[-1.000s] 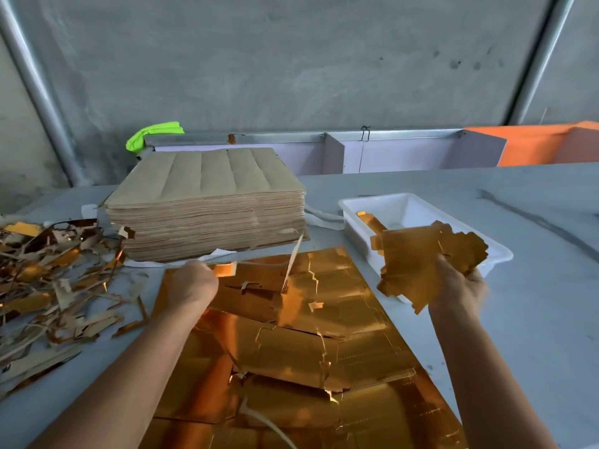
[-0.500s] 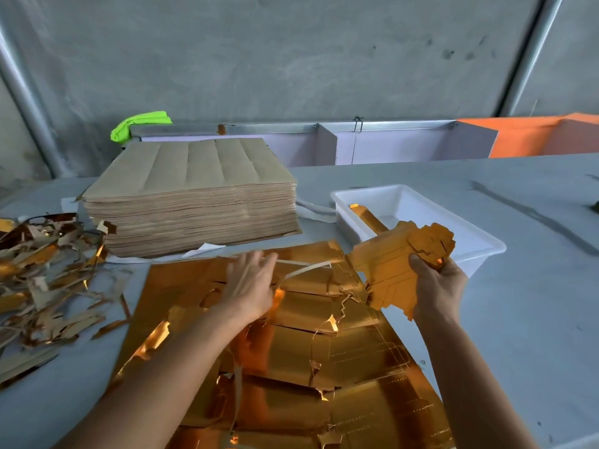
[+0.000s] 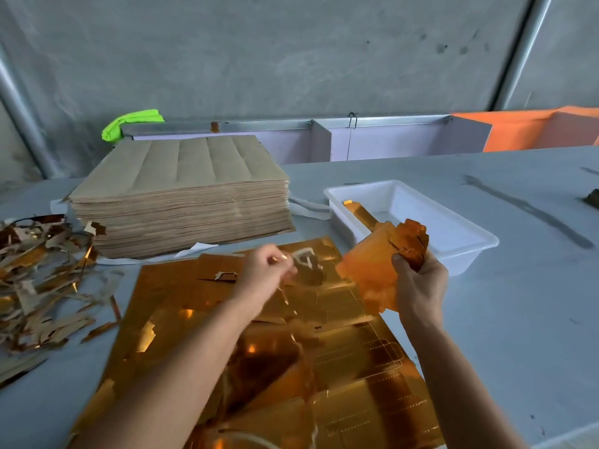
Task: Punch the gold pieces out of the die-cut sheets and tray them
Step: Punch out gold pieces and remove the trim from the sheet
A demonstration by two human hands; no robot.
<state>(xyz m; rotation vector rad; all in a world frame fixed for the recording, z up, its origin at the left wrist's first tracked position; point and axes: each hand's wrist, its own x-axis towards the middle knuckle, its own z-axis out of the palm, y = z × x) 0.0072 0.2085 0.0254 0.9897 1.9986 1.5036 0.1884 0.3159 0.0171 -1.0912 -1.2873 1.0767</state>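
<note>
— Head view, nearest first: what lies closest on the desk (image 3: 518,319)?

— A gold die-cut sheet (image 3: 324,367), flat and shiny side up, with perforated outlines showing on its right half. I'd say it lies close so both hands can work it without reaching.

— And the grips?

— The left hand (image 3: 264,273) has its grip pinched on a thin pale sliver of waste (image 3: 304,256) at the sheet's far edge; the motion blurs it. The right hand (image 3: 418,280) is clenched round a small bundle of punched gold pieces (image 3: 382,264), held up just in front of the tray, probably to collect several before dropping them.

— The tray?

— A white tray (image 3: 466,254), just right of the sheet's far corner, with one gold piece (image 3: 358,212) leaning inside.

— Further off?

— A heap of scrap strips (image 3: 39,280) to the left, away from the tray, likely so waste stays separate. Behind the sheet, a tall stack of brown-backed sheets (image 3: 184,202), seemingly the supply.
</note>
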